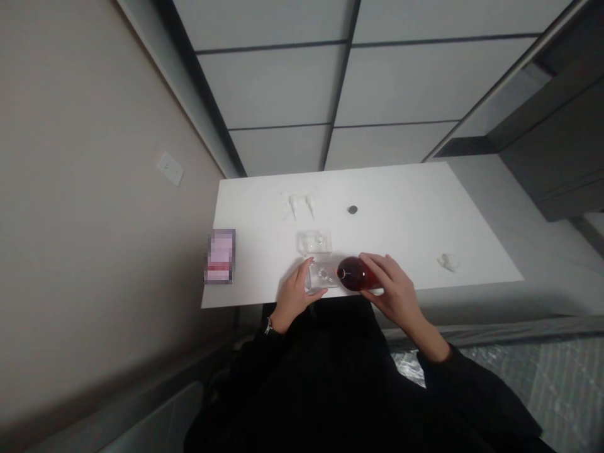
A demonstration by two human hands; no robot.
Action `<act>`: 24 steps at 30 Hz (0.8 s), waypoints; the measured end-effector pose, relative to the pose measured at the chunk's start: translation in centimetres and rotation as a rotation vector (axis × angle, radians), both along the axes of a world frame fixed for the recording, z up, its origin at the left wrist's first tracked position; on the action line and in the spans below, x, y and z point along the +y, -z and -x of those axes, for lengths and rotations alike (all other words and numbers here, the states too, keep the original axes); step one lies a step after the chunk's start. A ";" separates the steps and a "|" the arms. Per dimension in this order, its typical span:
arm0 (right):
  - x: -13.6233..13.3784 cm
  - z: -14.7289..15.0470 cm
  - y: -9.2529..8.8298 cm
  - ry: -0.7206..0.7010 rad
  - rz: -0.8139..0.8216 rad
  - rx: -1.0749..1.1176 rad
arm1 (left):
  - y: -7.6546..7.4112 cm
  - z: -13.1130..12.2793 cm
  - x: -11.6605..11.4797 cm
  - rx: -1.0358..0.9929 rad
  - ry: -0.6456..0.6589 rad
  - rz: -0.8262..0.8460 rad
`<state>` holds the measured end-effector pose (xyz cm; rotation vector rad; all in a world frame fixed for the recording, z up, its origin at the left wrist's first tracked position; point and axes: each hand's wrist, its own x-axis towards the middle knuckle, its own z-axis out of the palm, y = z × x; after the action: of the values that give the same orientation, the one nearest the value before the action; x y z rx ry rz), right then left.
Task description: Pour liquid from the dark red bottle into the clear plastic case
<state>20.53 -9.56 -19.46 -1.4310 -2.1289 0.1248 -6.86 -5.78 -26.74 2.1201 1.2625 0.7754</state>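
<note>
My left hand (296, 291) is closed around the side of a clear square bottle (323, 274) near the table's front edge. Its round opening faces up. In my right hand (394, 289) is a bottle of dark red liquid (353, 274), tilted so that its mouth points left, close beside the clear bottle. Whether liquid is flowing cannot be made out. Just behind the held clear bottle is a second clear bottle (315, 242), with no hand on it.
Two white pump nozzles (302, 202) lie at the back of the white table (406, 207). A small dark round cap (352, 209) is right of them. A crumpled white piece (448, 262) lies far right, and a pink blurred box (221, 257) at the left edge beside the wall.
</note>
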 end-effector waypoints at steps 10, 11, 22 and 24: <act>0.7 0.2 -0.5 -0.028 -0.033 -0.147 | -0.1 0.0 0.0 -0.006 0.026 -0.014; 0.7 0.1 -0.5 -0.028 -0.036 -0.153 | -0.1 0.0 0.0 -0.005 0.025 -0.017; 0.8 0.3 -0.9 -0.014 -0.057 -0.182 | -0.1 -0.2 0.0 0.028 0.026 -0.036; 0.8 0.4 -1.1 -0.013 -0.063 -0.184 | 0.0 -0.2 -0.1 0.028 0.026 -0.045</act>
<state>20.17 -8.71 -18.38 -1.4405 -2.2685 -0.0708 -6.69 -5.83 -26.73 2.1857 1.2404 0.7728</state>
